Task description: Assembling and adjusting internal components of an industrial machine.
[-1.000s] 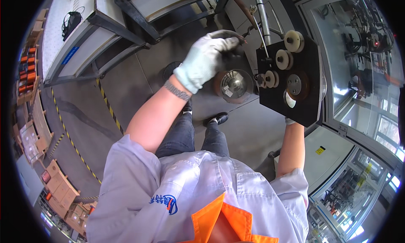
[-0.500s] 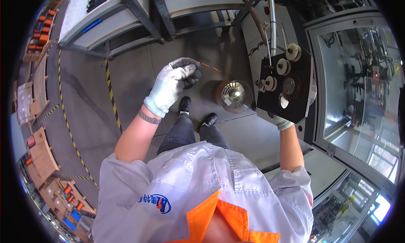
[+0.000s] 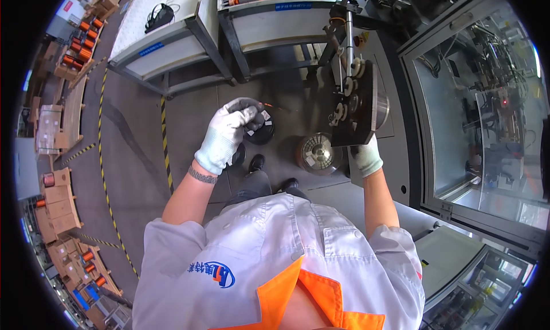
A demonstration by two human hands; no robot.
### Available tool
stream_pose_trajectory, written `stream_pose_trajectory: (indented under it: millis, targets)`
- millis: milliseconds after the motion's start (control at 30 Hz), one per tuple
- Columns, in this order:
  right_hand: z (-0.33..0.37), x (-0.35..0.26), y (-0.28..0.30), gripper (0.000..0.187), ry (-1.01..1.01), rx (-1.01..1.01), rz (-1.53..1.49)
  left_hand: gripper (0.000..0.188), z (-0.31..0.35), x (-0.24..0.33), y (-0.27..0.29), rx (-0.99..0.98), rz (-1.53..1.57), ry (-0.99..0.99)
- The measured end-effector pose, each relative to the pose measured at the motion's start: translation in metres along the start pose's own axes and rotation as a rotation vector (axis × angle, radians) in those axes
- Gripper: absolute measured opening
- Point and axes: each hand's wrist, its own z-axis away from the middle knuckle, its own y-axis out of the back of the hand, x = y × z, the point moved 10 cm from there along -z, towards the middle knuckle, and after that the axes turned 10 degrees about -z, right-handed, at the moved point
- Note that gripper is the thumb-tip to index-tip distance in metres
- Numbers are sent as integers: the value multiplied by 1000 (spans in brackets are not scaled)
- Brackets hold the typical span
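My left hand point(image 3: 222, 136), in a white glove with grey fingers, is closed in a pinch on a thin copper wire point(image 3: 275, 106). From my fingers the wire runs right and fades against the dark floor. On the right, my gloved right hand point(image 3: 368, 158) is at the lower edge of a black plate point(image 3: 356, 134) fitted with white guide pulleys point(image 3: 341, 111); the plate hides its fingers. This plate is seen nearly side-on, below a metal post point(image 3: 349, 37). On the floor between my hands stands a wire spool point(image 3: 319, 153) with a shiny domed cover.
Behind my left hand a black round spool point(image 3: 264, 133) rests on the floor. Metal-framed benches point(image 3: 189, 49) stand ahead. A glass-doored machine point(image 3: 458, 118) borders the right side. Cartons point(image 3: 60, 201) and orange spools line the far left, past striped floor tape point(image 3: 164, 141).
The pulley plate has turned from face-up to nearly side-on, and more of my right hand shows. My left hand still pinches the wire. The view has shifted, showing more of the benches.
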Motion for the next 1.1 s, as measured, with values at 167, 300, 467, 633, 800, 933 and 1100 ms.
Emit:
stream_pose_trajectory:
  millis: [167, 300, 467, 633, 800, 933, 1100]
  targets:
    - [4, 27, 8, 32, -216, 155, -114, 17, 2, 18, -3, 17, -124, -9]
    - [6, 64, 35, 36, 3, 150, 321, 21, -14, 24, -4, -102, -198, 40]
    - [56, 75, 39, 40, 3, 591, -164, 18, -46, 39, 7, -225, -437, 60]
    - [94, 74, -108, 44, -647, 420, -831, 15, -62, 9, 9, -639, -640, 249]
    - [8, 44, -147, 37, -500, 909, -1107, 20, -82, -24, -7, -1093, -1021, -3]
    - [33, 46, -137, 39, -471, 1145, -923, 34, -135, -74, 21, -958, -1137, 94]
    - [55, 11, -131, 33, -431, 1035, -208, 67, -159, -95, -44, -725, -881, -48]
